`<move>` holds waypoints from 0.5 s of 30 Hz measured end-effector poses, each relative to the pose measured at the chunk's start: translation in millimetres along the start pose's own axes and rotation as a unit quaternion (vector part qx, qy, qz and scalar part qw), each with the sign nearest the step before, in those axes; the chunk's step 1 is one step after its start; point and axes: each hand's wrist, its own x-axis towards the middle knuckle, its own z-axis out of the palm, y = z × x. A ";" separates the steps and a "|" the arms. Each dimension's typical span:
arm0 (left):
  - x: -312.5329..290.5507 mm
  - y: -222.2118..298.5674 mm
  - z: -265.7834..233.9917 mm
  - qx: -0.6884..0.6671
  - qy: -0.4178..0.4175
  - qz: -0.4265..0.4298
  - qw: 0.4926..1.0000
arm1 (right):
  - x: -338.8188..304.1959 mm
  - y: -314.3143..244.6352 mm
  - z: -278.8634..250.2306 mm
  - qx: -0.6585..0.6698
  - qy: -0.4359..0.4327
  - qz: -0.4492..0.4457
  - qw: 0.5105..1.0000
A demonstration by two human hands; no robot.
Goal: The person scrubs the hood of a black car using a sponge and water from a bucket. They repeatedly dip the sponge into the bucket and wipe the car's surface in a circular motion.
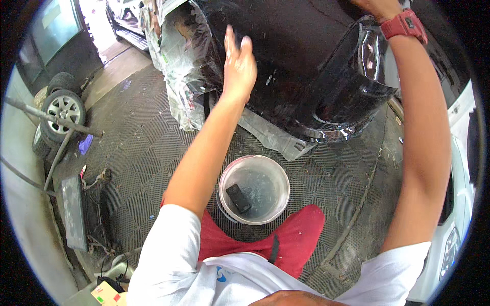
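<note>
Filling the top centre and upper right of the frame is a big glossy black car body panel (pixel 316 66), wet and streaked, curving down to a shiny lower lip right of centre. Under everything runs the dark metal grate floor (pixel 143 143), spanning the middle of the picture. Crumpled masking paper and plastic sheeting (pixel 178 66) wraps the panel's left edge at upper centre-left and trails down beneath it. Far right, a slice of a white car (pixel 459 214) curves along the rim. Over at the left edge sits a stack of wheels with silver rims (pixel 61 109), a long pole (pixel 51 120) slanting across them. Lower centre, a pale round bucket (pixel 278 176) holds cloudy water, and a small dark sanding block (pixel 238 198) lies inside at its left, just above the person's red-trousered knees. Now the hands: the left hand (pixel 238 66) is laid flat and open, fingers together and pointing up, palm pressed on the black panel at upper centre. The right hand (pixel 375 6) reaches up to the top edge, largely cut off by the frame, so its grip cannot be told; a red wristwatch (pixel 404 24) shows on that wrist. The two hands are well apart.
</note>
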 end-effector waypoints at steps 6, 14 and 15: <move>58.6 -14.8 79.8 0.237 0.131 0.180 0.946 | -7.7 -3.7 32.4 -0.030 0.038 -0.017 0.999; -11.6 -83.2 35.4 0.323 0.004 0.305 0.896 | -14.2 -11.1 48.8 -0.045 0.111 0.011 0.993; 14.8 -90.3 25.5 0.278 0.039 0.280 0.918 | -13.0 -10.8 48.4 -0.050 0.118 0.010 0.992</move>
